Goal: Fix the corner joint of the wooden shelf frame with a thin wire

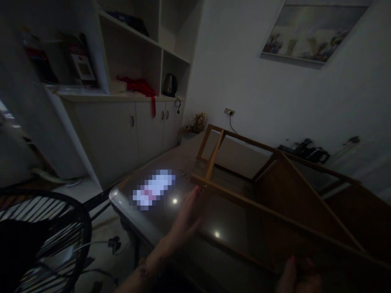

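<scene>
A wooden shelf frame lies on its side across a glossy table. My left hand is stretched out over the tabletop, its fingertips at the near left corner of the frame. The fingers are extended and do not wrap round the wood. Low in the view, by the dark lower part of the frame, my right hand has its thumb and fingers curled together. Whatever lies between them is too dark to make out. A few small metal pieces rest on the table left of the frame's corner.
A lit, blurred-out screen lies on the table's left side. A black woven chair stands at lower left, with cables on the floor. Behind are a white cabinet, a kettle and black appliances by the wall.
</scene>
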The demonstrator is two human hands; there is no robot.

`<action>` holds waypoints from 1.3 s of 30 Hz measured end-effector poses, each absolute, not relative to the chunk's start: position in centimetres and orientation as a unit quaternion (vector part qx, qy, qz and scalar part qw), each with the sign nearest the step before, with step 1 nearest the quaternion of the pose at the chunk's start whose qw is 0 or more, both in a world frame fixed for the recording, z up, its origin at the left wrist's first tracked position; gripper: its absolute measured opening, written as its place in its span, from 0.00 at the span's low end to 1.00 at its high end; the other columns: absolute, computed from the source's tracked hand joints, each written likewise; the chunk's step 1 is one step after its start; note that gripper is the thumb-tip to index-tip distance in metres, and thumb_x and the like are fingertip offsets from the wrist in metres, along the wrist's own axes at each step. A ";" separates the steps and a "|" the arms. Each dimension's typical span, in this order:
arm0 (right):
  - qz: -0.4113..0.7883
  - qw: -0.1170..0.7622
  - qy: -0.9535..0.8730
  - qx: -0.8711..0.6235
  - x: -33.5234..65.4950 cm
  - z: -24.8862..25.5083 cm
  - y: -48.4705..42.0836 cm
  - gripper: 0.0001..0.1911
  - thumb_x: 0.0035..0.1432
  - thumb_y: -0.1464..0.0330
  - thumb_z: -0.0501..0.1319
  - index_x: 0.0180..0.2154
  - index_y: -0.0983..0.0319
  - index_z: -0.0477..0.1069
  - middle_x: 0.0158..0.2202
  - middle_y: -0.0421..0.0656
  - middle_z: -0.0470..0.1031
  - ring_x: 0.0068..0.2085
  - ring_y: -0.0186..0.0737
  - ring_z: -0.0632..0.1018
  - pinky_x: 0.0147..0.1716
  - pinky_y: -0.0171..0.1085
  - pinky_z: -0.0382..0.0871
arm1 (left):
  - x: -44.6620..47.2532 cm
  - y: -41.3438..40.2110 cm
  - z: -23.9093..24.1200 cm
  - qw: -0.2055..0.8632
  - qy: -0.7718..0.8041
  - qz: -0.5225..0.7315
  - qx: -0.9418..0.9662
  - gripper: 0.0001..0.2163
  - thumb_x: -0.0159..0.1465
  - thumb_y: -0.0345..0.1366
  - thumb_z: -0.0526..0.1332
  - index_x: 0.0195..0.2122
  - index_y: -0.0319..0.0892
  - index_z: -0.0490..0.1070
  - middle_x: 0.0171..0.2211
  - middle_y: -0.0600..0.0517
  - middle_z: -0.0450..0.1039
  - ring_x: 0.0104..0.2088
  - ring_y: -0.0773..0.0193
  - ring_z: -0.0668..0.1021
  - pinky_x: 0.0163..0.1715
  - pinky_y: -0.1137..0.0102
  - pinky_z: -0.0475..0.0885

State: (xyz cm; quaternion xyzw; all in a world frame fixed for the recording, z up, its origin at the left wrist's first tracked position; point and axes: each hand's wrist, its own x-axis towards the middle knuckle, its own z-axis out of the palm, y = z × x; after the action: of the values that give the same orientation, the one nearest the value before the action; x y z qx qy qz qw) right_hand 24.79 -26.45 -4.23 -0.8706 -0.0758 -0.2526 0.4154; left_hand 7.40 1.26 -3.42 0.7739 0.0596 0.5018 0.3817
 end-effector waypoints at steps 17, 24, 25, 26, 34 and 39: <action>-0.256 0.352 -0.076 -0.897 23.1 -4.1 -25.3 0.38 0.62 0.41 0.40 0.39 0.66 0.70 0.32 0.57 0.73 0.35 0.60 0.74 0.34 0.48 0.65 | 6.7 1.7 -4.0 0.394 0.145 0.457 0.785 0.29 0.67 0.35 0.58 0.68 0.46 0.52 0.65 0.42 0.62 0.64 0.49 0.68 0.61 0.53 0.67; -0.272 0.352 -0.081 -0.892 22.7 -3.9 -25.0 0.39 0.61 0.39 0.39 0.39 0.66 0.71 0.30 0.55 0.73 0.33 0.57 0.74 0.33 0.46 0.64 | 6.6 2.2 -4.6 0.377 0.133 0.469 0.788 0.28 0.67 0.35 0.58 0.68 0.46 0.54 0.65 0.42 0.63 0.63 0.50 0.68 0.60 0.55 0.69; -0.272 0.349 -0.080 -0.893 22.6 -3.9 -25.0 0.40 0.61 0.39 0.39 0.39 0.66 0.71 0.30 0.55 0.73 0.33 0.57 0.74 0.33 0.47 0.64 | 6.6 2.2 -4.6 0.370 0.131 0.475 0.788 0.28 0.67 0.35 0.58 0.67 0.46 0.54 0.64 0.42 0.63 0.63 0.50 0.69 0.59 0.55 0.69; -0.270 0.346 -0.079 -0.895 22.6 -3.9 -25.0 0.41 0.61 0.39 0.38 0.40 0.66 0.71 0.30 0.55 0.73 0.33 0.57 0.74 0.33 0.47 0.65 | 6.6 2.2 -4.6 0.367 0.132 0.477 0.788 0.28 0.67 0.35 0.58 0.67 0.46 0.54 0.64 0.42 0.64 0.63 0.50 0.69 0.59 0.55 0.69; -0.267 0.337 -0.078 -0.900 22.9 -3.8 -25.1 0.45 0.61 0.39 0.37 0.43 0.70 0.72 0.33 0.61 0.75 0.37 0.63 0.75 0.36 0.52 0.67 | 6.9 2.0 -4.5 0.358 0.142 0.480 0.788 0.28 0.65 0.36 0.60 0.66 0.46 0.56 0.64 0.42 0.63 0.62 0.50 0.69 0.59 0.54 0.69; -0.253 0.341 -0.078 -0.902 23.3 -3.9 -25.4 0.45 0.60 0.39 0.38 0.43 0.72 0.72 0.33 0.61 0.74 0.36 0.63 0.75 0.34 0.51 0.67 | 6.4 1.8 -4.3 0.356 0.130 0.496 0.781 0.29 0.68 0.43 0.57 0.68 0.48 0.51 0.66 0.43 0.61 0.65 0.50 0.66 0.62 0.53 0.65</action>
State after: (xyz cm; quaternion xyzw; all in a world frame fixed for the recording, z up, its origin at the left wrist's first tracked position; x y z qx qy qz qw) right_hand 23.34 -25.35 -3.95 -0.9022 -0.0781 -0.2530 0.3406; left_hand 6.35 1.80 -4.27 0.7811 0.1300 0.4962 0.3560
